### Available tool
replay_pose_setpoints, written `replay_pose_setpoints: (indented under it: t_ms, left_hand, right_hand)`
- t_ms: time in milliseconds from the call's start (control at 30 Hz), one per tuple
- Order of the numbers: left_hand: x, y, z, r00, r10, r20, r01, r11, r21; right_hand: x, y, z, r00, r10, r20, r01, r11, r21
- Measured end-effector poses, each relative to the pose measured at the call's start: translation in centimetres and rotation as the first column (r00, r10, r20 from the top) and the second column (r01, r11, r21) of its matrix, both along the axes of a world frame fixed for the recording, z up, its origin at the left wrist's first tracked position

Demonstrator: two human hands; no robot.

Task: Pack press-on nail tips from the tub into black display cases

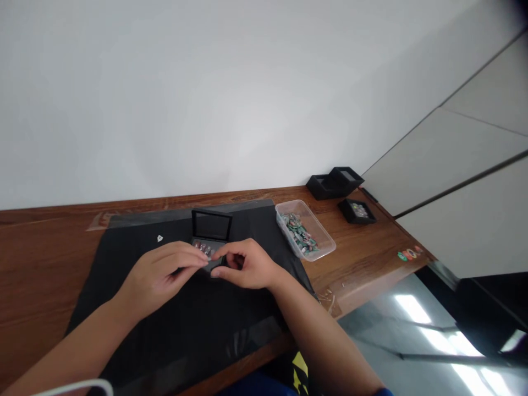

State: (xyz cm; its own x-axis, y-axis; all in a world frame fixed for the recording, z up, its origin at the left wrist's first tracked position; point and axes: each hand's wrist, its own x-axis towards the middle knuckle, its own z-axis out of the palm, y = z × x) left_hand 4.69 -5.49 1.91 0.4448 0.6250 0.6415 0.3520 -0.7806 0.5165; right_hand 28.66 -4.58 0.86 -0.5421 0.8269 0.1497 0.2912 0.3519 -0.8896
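Observation:
A small black case [212,210] stands on the black mat with its windowed lid raised. Several shiny reddish pieces [202,247] sit in a row in its tray, partly hidden by my fingers. My left hand [159,275] reaches over the tray's left front, thumb and fingertips pinched together; a small pale bit shows at the tips, too small to name. From the right, my right hand [249,265] curves around the case's front right part. Its thumb rests at the front edge and its index fingertip is over the tray, close to my left fingertips.
Right of the case, a clear plastic tub [325,242] holds many small green and pink pieces. Black boxes [330,186] and a black tray [348,212] stand farther right. A small white piece [160,238] lies on the mat [231,324]. Colourful round pieces [408,254] lie near the table's right edge.

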Motion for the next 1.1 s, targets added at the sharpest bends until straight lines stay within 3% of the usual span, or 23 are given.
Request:
replay_pose_setpoints:
  t_ms: [400, 633, 933, 1100]
  left_hand:
    - [0.3, -0.8, 0.2, 0.997, -0.060, -0.044, 0.065, 0.993, 0.101]
    - [0.3, -0.6, -0.1, 0.990, -0.080, -0.114, 0.097, 0.984, 0.150]
    - [0.8, -0.7, -0.2, 0.992, -0.081, -0.097, 0.101, 0.968, 0.229]
    - [0.3, -0.4, 0.0, 0.999, 0.006, -0.048, 0.006, 0.970, 0.241]
  right_hand:
    - [-0.6, 0.0, -0.3, 0.981, -0.048, -0.187, 0.007, 0.976, -0.216]
    - [-0.5, 0.4, -0.9, 0.961, -0.011, -0.278, -0.043, 0.981, -0.188]
    - [-0.4, 0.3, -1.2, 0.970, -0.014, -0.242, -0.025, 0.987, -0.158]
    - [-0.2, 0.4, -0.8, 0.980, -0.049, -0.195, 0.029, 0.994, -0.102]
